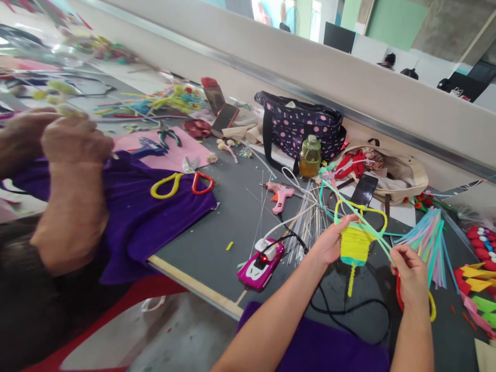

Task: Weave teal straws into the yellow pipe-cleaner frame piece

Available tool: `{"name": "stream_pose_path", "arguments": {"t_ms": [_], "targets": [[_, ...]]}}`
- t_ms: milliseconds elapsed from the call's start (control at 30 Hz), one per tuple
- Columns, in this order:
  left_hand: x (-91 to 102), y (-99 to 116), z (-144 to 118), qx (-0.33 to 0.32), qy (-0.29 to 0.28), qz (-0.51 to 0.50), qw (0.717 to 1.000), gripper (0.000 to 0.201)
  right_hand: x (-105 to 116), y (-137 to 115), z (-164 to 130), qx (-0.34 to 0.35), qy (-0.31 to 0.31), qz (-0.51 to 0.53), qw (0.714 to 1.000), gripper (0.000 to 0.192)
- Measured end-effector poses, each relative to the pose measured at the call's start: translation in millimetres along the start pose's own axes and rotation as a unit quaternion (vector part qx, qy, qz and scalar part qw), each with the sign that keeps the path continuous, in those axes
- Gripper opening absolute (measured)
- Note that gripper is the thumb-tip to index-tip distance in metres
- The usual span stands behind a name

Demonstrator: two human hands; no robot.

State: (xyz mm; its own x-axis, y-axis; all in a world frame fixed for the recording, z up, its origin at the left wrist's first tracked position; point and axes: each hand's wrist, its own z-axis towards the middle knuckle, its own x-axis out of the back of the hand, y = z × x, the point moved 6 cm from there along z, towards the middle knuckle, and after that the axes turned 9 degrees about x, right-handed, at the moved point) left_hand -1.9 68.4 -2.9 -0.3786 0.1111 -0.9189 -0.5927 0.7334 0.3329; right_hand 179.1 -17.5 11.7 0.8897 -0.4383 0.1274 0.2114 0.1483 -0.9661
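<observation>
The left hand (pixel 329 242) pinches the side of a yellow woven piece (pixel 354 243), its fingers curled closed against the wound yellow strands. This piece hangs just above the dark table (pixel 217 232), between the two hands, with a short yellow tail dangling under it and pale green strands (pixel 349 206) running up and away from its top. The right hand (pixel 413 274) sits just right of the woven piece, fingers drawn together on the green strands where they come down; red and yellow scissor handles (pixel 430 305) show looped around that same hand, so it is closed on both.

Left of the woven piece, near the table's front edge, lies a pink toy-car-shaped gadget (pixel 261 263) with a white plug and a red light, a black cable trailing from it. Behind the woven piece stand a pink glue gun (pixel 281 196), a bundle of clear sticks (pixel 308 225) and a small yellow-green bottle (pixel 310 155), with a dotted purple bag (pixel 298 124) farther back against the wall. Right of the woven piece fans a bunch of pastel straws (pixel 428 240).

Far left of the woven piece, another person's hands (pixel 73 144) work over purple cloth (pixel 147 212), beside a second pair of scissors (pixel 186 178) with yellow and red handles.
</observation>
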Motion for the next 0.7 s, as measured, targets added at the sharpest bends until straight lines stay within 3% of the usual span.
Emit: {"name": "stream_pose_path", "arguments": {"t_ms": [233,300,533,700], "targets": [[4.9,-4,2,-0.031,0.049,0.017,0.998,0.027,-11,2,-1,-0.004,-0.076,-0.092,0.993,0.03],[8.0,-4,2,-0.04,0.075,0.024,0.996,0.027,-13,-1,-1,0.002,-0.067,-0.096,0.993,0.031],[21.1,-5,4,-0.074,0.149,0.044,0.985,0.031,-1,-8,0,0.028,0.086,-0.054,0.994,0.033],[25.1,1,6,-0.091,0.145,0.015,0.985,0.031,17,-18,-1,0.074,0.203,0.037,0.976,0.025]]}}
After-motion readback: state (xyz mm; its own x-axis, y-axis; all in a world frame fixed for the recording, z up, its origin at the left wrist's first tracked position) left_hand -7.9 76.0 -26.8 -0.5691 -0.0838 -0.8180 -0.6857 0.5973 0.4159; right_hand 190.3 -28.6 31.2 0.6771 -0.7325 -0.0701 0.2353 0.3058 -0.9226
